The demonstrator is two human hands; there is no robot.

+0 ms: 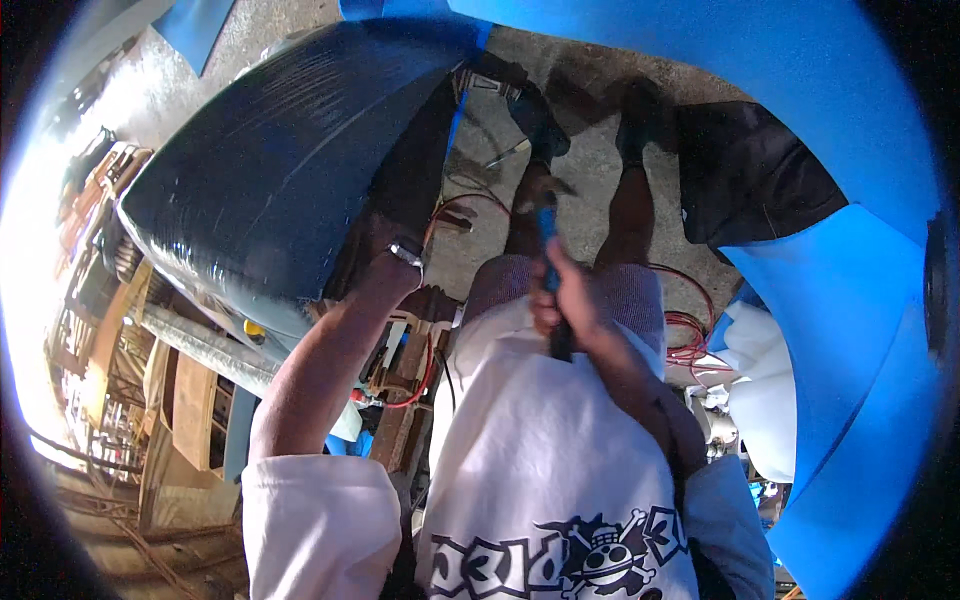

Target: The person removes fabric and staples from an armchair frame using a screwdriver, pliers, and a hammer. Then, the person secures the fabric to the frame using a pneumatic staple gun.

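My right hand [560, 290] grips a hammer [545, 220] by its blue and black handle, with the metal head up in front of my legs. It is blurred. My left arm reaches to the underside edge of a large dark, glossy, curved padded piece [250, 170] on the left. My left hand [392, 228] is in shadow against it, just past a metal watch [405, 254], and its fingers are hard to make out.
Large blue foam sheets [820, 350] curve along the right and top, beside a black fabric piece [750, 170] and white padding [760, 400]. A red hose [690, 325] lies coiled on the concrete floor [600, 140]. Wooden pieces [200, 410] are stacked at the left.
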